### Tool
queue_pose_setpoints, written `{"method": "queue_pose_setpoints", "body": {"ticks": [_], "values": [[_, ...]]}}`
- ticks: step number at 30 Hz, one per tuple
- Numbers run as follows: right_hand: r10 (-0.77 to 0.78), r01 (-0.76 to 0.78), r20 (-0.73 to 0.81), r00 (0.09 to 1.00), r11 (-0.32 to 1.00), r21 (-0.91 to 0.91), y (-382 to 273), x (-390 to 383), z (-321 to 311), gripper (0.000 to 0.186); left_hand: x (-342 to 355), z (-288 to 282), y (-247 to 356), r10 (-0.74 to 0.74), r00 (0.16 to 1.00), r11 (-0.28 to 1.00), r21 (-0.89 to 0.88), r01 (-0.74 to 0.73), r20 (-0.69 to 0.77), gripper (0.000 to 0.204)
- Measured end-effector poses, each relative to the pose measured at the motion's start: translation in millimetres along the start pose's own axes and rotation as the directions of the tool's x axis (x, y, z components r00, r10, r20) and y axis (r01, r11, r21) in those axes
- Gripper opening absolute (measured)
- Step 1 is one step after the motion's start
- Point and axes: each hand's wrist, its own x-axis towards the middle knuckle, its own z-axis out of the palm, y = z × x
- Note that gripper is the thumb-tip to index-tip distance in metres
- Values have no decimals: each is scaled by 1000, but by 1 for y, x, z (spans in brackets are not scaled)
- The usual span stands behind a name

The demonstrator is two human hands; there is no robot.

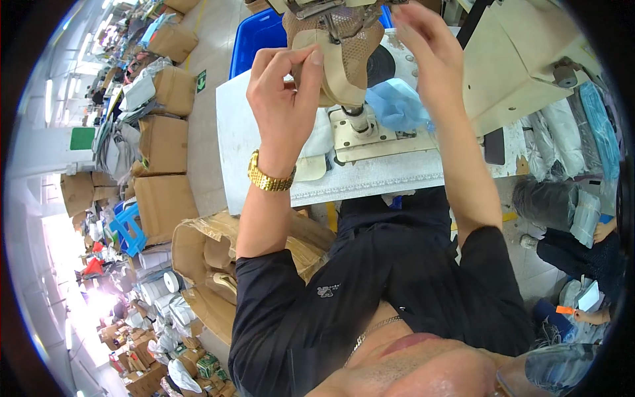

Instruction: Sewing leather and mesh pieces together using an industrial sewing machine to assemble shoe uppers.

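Note:
A beige mesh shoe upper (354,56) with a smooth pale band sits on the post of a sewing machine, under the presser foot (333,30). My left hand (281,89), wearing a gold watch, pinches the upper's left edge between thumb and fingers. My right hand (433,56) is raised to the right of the sewing head, its fingers loosely bent and apart, with the fingertips close to the machine's metal parts. No object shows in it. The sewing machine's post (357,122) rises from a metal base plate. Light blue crumpled material (399,106) lies just right of the post.
A white worktable (245,145) with a ruler strip along its near edge carries the machine, whose cream body (522,63) stands at right. Behind is a blue bin (261,36). An open cardboard box (208,248) stands near my left arm. Another person's hand (604,229) shows far right.

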Motion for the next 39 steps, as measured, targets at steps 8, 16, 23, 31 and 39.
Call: {"method": "queue_pose_setpoints", "body": {"ticks": [8, 16, 23, 31, 39], "values": [[448, -824, 692, 567, 297, 483, 25, -112, 10, 51, 10, -22, -21, 580, 742, 671, 318, -669, 338, 43], [356, -564, 617, 702, -252, 786, 55, -111, 44, 43, 13, -2, -42, 734, 661, 594, 323, -737, 159, 27], [306, -605, 611, 730, -126, 786, 37, -115, 13, 36, 6, 5, -41, 712, 696, 632, 347, -693, 94, 25], [293, -625, 626, 723, -107, 773, 38, -110, 11, 37, 5, 8, -43, 700, 711, 641, 373, -671, 76, 27], [450, -588, 574, 684, -126, 799, 37, -104, 14, 38, -2, 8, -40, 704, 703, 645, 323, -692, 101, 29]]}}
